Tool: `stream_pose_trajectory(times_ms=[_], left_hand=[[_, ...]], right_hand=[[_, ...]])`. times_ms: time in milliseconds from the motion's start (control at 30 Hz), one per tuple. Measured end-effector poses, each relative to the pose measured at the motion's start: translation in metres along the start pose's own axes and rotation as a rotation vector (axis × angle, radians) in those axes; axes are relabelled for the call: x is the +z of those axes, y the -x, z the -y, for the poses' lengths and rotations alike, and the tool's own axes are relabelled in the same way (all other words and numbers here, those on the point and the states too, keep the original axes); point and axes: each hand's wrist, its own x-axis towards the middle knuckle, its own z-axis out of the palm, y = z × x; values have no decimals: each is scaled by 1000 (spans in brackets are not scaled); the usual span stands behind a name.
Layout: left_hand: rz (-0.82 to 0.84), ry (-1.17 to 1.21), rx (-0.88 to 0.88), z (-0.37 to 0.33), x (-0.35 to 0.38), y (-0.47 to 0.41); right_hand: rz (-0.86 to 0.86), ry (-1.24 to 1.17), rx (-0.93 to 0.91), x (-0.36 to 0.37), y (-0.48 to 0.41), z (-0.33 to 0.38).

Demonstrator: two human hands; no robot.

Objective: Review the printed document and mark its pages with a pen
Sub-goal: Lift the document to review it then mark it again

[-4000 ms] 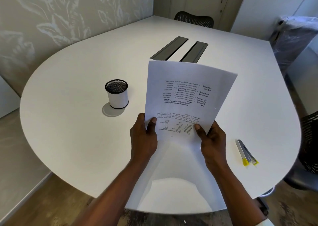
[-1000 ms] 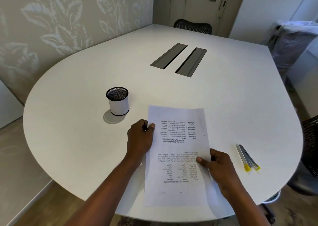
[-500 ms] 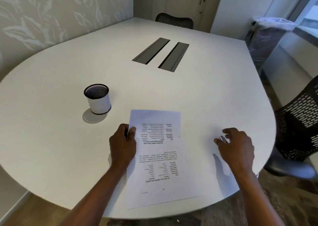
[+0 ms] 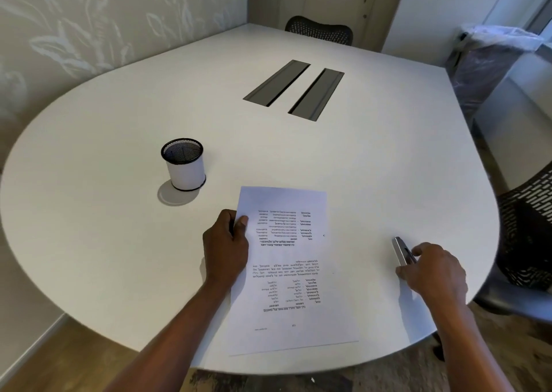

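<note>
The printed document (image 4: 286, 272) lies flat on the desk (image 4: 119, 182), near its front edge, long axis running away from the person. The left hand (image 4: 225, 248) pins its left margin, thumb on the sheet, other fingers curled at the edge; it grips nothing else. The pen (image 4: 401, 251) lies just right of the document, directly under the right hand (image 4: 433, 272). Its long axis points away and slightly leftward from those fingers (image 4: 418, 249). They are spread and touching the barrel; whether they have closed on it cannot be told. The right hand is clearly the nearer one. Text on the page reads upside down and is too small to make out. No brand is visible on the pen.
</note>
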Motion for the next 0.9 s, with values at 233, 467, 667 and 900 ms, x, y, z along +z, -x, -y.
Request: stream_pose_trajectory(times_ms=[233,467,667,900], left_hand=[[16,5,-15,0,0,1],[27,23,-20,1,0,1],[12,30,-10,3,1,1],[-5,25,6,2,1,1]], right_hand=[[124,-116,17,-3,-19,7],[678,-1202,-153,-4,-18,56],[864,-1510,-498,-2,-2,122],[669,-1299,-798,-3,14,190]])
